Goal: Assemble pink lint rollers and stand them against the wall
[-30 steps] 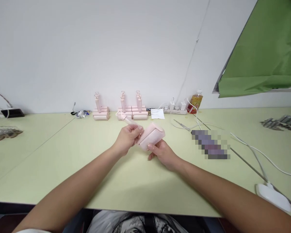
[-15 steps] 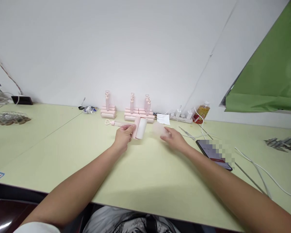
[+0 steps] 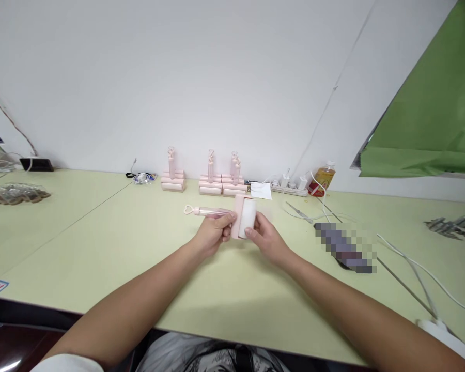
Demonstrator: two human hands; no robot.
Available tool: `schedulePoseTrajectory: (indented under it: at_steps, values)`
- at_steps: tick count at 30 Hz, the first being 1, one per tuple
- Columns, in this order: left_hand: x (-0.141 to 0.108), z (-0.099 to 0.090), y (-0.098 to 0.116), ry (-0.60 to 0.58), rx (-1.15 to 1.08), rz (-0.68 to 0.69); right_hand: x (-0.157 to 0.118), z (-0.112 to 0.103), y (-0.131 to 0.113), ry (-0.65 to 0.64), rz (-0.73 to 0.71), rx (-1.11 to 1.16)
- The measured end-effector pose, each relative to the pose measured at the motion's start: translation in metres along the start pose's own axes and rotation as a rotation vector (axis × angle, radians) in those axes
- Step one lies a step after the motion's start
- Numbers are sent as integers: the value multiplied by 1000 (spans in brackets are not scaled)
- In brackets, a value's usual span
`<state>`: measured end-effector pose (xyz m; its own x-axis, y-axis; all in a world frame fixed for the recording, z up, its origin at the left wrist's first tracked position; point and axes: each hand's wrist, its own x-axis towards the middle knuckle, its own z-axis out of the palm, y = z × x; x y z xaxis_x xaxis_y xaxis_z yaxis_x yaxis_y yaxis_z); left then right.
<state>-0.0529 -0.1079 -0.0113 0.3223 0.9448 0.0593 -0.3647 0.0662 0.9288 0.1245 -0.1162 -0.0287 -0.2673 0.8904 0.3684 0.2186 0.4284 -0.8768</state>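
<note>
A pink lint roller (image 3: 238,216) with a white roll is held up over the table in front of me. Its clear handle ends in a heart-shaped loop (image 3: 189,210) pointing left. My left hand (image 3: 216,230) is closed around the handle where it meets the pink head. My right hand (image 3: 268,235) closes on the white roll's right side, thumb in front and fingers behind. A pale see-through piece that was in the right hand is now mostly hidden or too faint to make out.
Several more pink lint rollers (image 3: 211,186) stand along the wall. To their right are a white paper (image 3: 261,190), a power strip (image 3: 290,190) and a drink bottle (image 3: 322,180). Tweezers (image 3: 299,212), a phone (image 3: 343,248) and white cables (image 3: 406,261) lie on the right.
My left hand has brought the lint roller right and nearer to me. My right hand has come from apart, holding a pale see-through piece, to grip the white roll's side.
</note>
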Motion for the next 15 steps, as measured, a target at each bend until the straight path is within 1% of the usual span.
schedulePoseTrajectory:
  at_steps: [2, 3, 5, 6, 7, 8, 10, 11, 12, 15]
  values:
    - [-6, 5, -1, -126, 49, -29, -10, 9, -8, 32, 132, 211]
    - [-8, 5, -1, -184, 109, -27, -13, 9, -10, 60, 186, 271]
    - [-9, -1, -1, -278, 276, 7, -16, 0, -10, 110, 270, 358]
    - [-8, -5, -1, -301, 360, 22, -17, -8, -9, 104, 309, 393]
    - [-6, -10, -1, -306, 429, 24, -17, -15, -8, 56, 353, 419]
    - [-3, -15, -1, -281, 464, 19, -17, -22, -7, -32, 394, 427]
    - [2, -22, -1, -210, 438, 8, -17, -31, -5, -221, 418, 405]
    - [3, -23, -1, -189, 402, 8, -18, -33, -5, -292, 419, 390]
    - [4, -24, -2, -193, 374, 11, -18, -33, -4, -345, 416, 380]
    - [2, -21, -3, -271, 380, 8, -19, -29, -2, -434, 433, 379]
